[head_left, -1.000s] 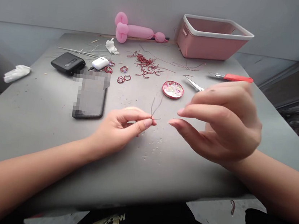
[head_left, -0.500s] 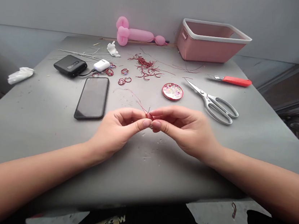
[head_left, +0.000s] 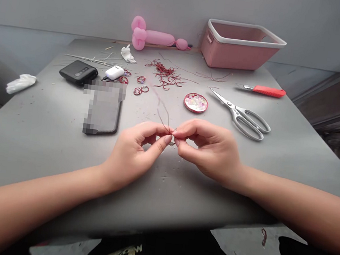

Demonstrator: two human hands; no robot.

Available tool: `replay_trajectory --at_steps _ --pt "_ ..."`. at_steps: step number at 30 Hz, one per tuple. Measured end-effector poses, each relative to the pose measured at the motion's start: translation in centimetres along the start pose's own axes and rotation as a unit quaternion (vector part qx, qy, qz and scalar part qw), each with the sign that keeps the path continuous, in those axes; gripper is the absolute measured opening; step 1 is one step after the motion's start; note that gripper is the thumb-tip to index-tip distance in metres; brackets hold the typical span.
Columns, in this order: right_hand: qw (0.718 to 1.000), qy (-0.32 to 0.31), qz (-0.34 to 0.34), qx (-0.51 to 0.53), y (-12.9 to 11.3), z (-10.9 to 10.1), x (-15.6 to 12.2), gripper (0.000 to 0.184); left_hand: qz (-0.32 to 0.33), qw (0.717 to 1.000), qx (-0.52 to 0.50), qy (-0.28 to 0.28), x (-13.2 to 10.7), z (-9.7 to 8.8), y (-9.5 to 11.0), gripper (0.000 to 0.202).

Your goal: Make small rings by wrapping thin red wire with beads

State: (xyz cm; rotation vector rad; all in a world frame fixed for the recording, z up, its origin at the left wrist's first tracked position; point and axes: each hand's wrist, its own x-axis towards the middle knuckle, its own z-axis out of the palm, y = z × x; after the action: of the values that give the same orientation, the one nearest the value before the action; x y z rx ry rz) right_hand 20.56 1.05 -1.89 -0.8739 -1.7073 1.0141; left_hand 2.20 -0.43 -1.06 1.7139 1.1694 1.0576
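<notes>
Near the middle of the table, my left hand (head_left: 137,152) pinches a thin dark red cord (head_left: 168,122) between thumb and forefinger. My right hand (head_left: 213,154) is closed beside it, thumb and fingertips gripping the same cord. Two strands rise from the fingertips and curve away toward the back. Just below the pinch a small pale bead (head_left: 171,144) shows; the rest of the piece is hidden by my fingers. Ahead and to the right lies a round red-rimmed dish (head_left: 185,106) of pale and pink beads. Several red rings (head_left: 141,80) lie beyond my left hand.
Scissors (head_left: 236,115) and a red-handled cutter (head_left: 269,91) lie at right. A phone (head_left: 105,109), black power bank (head_left: 78,72) and white earphone case (head_left: 114,72) are left. Red cord snippets (head_left: 166,71), a pink balloon figure (head_left: 160,38) and a pink basket (head_left: 234,55) are farther back.
My right fingers have shifted slightly on the cord, and more of the bead shows below. The loose strands now stand more upright instead of trailing left.
</notes>
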Motion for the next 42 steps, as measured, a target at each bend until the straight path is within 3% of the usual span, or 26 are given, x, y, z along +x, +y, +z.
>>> replay_trajectory --at_steps 4,15,18,22,25,28,33,42 --pt "1.0 0.007 -0.017 -0.019 0.1 0.0 0.1 0.009 -0.062 0.992 -0.105 0.011 0.1 0.3 0.1 0.024" --pt "0.998 -0.034 0.054 0.004 0.3 -0.3 0.4 0.002 -0.078 0.994 -0.078 -0.017 0.5 0.0 0.4 0.027" --pt "0.992 -0.029 0.107 0.065 0.0 -0.6 1.0 0.013 -0.057 0.996 -0.053 -0.033 0.5 0.0 0.4 0.025" --pt "0.976 -0.034 0.155 0.147 -0.1 -1.1 1.6 0.021 0.009 0.993 0.023 -0.112 0.3 0.1 0.3 0.02" --pt "0.978 -0.046 0.151 0.135 -0.2 -1.3 1.7 0.01 0.031 0.988 0.055 -0.144 0.2 0.1 0.3 0.02" --pt "0.983 -0.009 0.16 0.094 -0.3 -1.6 1.7 0.005 0.036 0.982 0.089 -0.165 0.3 0.0 0.5 0.02" --pt "0.987 0.025 0.142 0.074 0.0 -1.6 2.0 0.007 0.031 0.976 0.111 -0.185 0.3 0.0 0.7 0.023" --pt "0.982 0.019 0.121 0.143 0.1 -0.4 2.1 0.018 0.017 0.979 0.099 -0.179 0.2 0.4 0.1 0.023"
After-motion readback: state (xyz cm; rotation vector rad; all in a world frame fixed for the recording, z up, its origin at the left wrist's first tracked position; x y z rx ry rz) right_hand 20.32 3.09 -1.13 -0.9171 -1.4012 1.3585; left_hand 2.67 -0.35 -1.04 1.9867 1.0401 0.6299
